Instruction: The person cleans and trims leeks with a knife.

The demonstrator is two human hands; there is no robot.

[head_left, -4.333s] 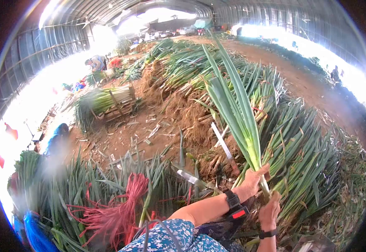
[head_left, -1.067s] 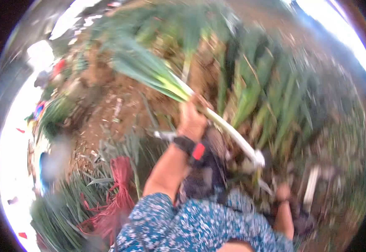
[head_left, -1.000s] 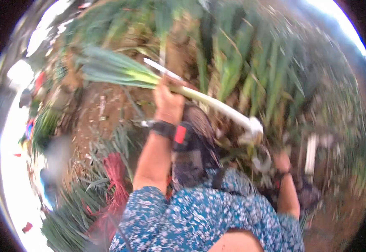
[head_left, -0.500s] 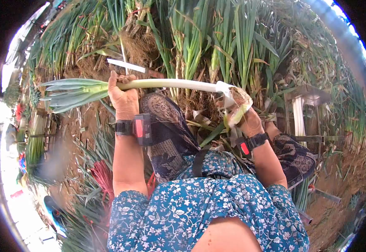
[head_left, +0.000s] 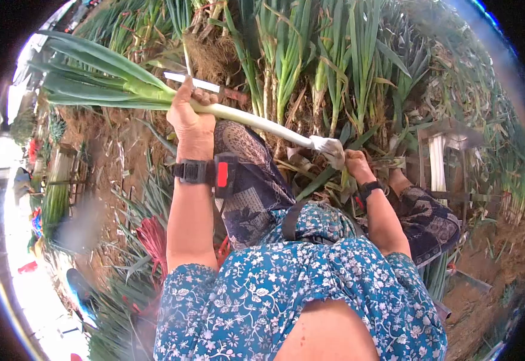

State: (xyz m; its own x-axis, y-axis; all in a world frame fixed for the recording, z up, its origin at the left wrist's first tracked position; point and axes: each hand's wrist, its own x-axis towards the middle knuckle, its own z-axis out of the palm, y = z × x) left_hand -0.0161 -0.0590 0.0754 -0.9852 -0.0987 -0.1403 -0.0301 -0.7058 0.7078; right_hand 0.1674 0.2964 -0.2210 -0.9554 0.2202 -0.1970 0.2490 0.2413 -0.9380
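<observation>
A long green onion (head_left: 262, 124) slants across the view, its green leaves fanned out at the upper left and its pale root end lower at the right. My left hand (head_left: 191, 111) is wrapped round the stalk where white meets green. A knife with a white blade (head_left: 199, 83) and a reddish-brown handle also sits in that hand, beside the stalk. My right hand (head_left: 357, 165) is closed at the root end, by a whitish peeled layer (head_left: 330, 150); its fingertips are partly hidden.
Upright bunches of green onions (head_left: 286, 60) stand across the front. At the right is a metal-framed stand (head_left: 449, 133) with white stalks. Red ties (head_left: 152, 240) lie at the left, near another onion bundle (head_left: 58, 192).
The onion has tilted, its leafy end rising and its root end lowering. My right hand has moved down a little, and the loose peel around it is now less spread out.
</observation>
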